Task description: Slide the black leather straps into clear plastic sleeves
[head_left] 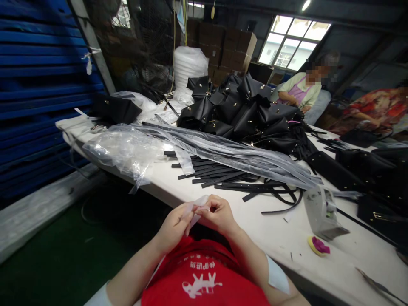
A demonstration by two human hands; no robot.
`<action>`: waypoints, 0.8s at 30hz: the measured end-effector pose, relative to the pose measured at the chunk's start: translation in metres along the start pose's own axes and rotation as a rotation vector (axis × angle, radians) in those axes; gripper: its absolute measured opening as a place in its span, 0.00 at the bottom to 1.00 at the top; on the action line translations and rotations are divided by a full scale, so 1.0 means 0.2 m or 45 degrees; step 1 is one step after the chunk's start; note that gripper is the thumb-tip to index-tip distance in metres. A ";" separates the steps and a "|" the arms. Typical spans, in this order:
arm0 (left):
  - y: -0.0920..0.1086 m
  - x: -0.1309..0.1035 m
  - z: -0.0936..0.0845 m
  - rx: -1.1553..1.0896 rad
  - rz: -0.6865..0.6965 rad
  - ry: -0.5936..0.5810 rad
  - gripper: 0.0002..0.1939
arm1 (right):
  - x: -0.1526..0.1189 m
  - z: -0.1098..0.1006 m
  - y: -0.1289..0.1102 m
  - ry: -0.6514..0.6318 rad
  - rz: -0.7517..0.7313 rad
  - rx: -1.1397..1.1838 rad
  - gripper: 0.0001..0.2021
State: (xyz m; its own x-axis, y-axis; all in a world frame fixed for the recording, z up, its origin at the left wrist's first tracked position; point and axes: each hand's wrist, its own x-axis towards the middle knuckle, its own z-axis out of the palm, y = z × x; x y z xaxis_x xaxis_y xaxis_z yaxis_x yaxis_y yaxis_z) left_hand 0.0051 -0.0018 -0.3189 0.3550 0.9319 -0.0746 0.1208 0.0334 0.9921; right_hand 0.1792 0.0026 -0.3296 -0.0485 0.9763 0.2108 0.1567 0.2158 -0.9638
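Observation:
My left hand and my right hand meet in front of the red apron, at the table's near edge. Between them they pinch a thin, whitish translucent sheet, its lower part hanging beside the left fingers. Beyond the hands, several black straps lie on the white table. Long clear plastic sleeves lie across the straps. At the right stands a white tape dispenser, with a yellow roll holding something magenta in front of it.
Black bags are heaped at the back; more lie at the right. Crumpled clear plastic covers the table's left end. Scissors lie near the right corner. Two people work across the table. Blue stacked panels stand at the left.

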 end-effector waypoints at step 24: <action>-0.10 0.08 -0.01 0.193 -0.178 0.027 0.24 | 0.09 -0.11 0.15 -0.101 0.168 -0.092 0.13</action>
State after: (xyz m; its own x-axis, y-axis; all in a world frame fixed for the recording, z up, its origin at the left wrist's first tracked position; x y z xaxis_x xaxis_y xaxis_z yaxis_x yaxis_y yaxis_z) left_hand 0.0058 0.0129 -0.3398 0.3057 0.9294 -0.2070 0.3065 0.1098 0.9455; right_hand 0.2055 0.0267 -0.3509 -0.1002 0.9927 0.0665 0.2376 0.0887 -0.9673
